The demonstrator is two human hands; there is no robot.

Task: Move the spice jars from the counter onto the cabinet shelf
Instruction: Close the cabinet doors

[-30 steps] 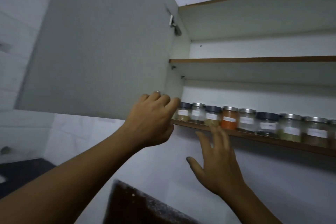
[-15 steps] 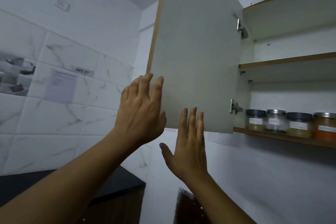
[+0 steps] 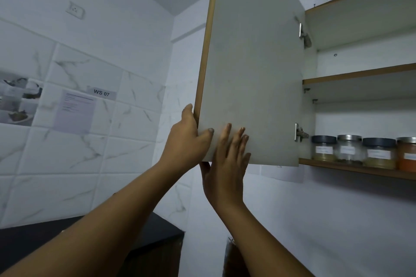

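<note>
Several spice jars (image 3: pixel 349 148) with dark or silver lids and white labels stand in a row on the bottom cabinet shelf (image 3: pixel 360 170) at the right; one holds orange powder (image 3: pixel 407 155). The grey cabinet door (image 3: pixel 252 63) stands open on its hinges. My left hand (image 3: pixel 185 141) grips the door's lower outer corner, thumb on the inner face. My right hand (image 3: pixel 227 164) rests flat against the door's bottom edge, fingers spread, holding nothing.
An upper shelf (image 3: pixel 360 74) in the cabinet shows nothing on it. White marble tiles cover the left wall, with a paper notice (image 3: pixel 75 111) and a "WS 07" label (image 3: pixel 101 93). A dark counter (image 3: pixel 157 231) lies below.
My left hand has closed around the door's lower corner and my right hand has pressed against the door. The view has swung left, so fewer jars show.
</note>
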